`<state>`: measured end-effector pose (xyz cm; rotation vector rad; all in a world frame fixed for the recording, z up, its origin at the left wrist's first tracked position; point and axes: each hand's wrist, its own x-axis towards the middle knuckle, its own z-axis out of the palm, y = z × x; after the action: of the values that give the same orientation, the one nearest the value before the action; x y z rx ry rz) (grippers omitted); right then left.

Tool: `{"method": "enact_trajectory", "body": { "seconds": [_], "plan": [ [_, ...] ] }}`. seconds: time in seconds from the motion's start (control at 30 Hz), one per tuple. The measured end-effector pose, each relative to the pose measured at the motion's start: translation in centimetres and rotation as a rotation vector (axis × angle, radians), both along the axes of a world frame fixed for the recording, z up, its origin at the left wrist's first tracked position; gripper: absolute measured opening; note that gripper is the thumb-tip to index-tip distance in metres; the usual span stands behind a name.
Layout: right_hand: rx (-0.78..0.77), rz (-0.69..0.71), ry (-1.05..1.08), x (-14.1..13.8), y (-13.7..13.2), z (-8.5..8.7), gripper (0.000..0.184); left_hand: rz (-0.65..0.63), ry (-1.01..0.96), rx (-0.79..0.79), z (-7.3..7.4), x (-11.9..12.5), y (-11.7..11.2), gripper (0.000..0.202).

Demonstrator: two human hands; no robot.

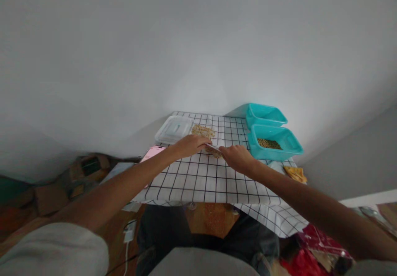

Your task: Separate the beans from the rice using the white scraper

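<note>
My left hand and my right hand are closed on opposite ends of a thin, flat white strip, held just above the tabletop. The strip's exact kind is too small to make out. Beyond it lies a spread of pale beans or grains on the checked tablecloth. More of these pale pieces show just on the near side of the strip. My fingertips are partly hidden behind the hands.
A clear plastic lid and a pink phone lie at the left. On the right stand two teal containers, an empty-looking rear one and a front one holding greenish beans. A yellow cloth rests beside them.
</note>
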<state>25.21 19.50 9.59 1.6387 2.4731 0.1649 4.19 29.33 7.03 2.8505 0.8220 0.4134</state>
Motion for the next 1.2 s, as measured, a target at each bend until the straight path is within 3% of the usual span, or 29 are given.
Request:
{"method": "enact_trajectory", "body": {
  "seconds": [0.37, 0.63, 0.83, 1.2],
  "plan": [
    [0.051, 0.098, 0.067, 0.2, -0.5, -0.3, 0.030, 0.043, -0.058, 0.063, -0.9, -1.7, -1.8, 0.030],
    [0.094, 0.138, 0.176, 1.7, 6.4, 1.2, 0.037, 0.220, -0.047, 0.191, 0.8, -1.5, -0.1, 0.035],
    [0.043, 0.212, 0.255, 2.2, 10.1, 0.5, 0.033, 0.291, -0.004, 0.253, 0.5, -1.0, 0.7, 0.035],
    [0.015, 0.215, 0.296, 3.3, 7.9, -1.1, 0.035, 0.243, 0.019, 0.256, -0.4, -0.7, -1.0, 0.033]
  ]
}}
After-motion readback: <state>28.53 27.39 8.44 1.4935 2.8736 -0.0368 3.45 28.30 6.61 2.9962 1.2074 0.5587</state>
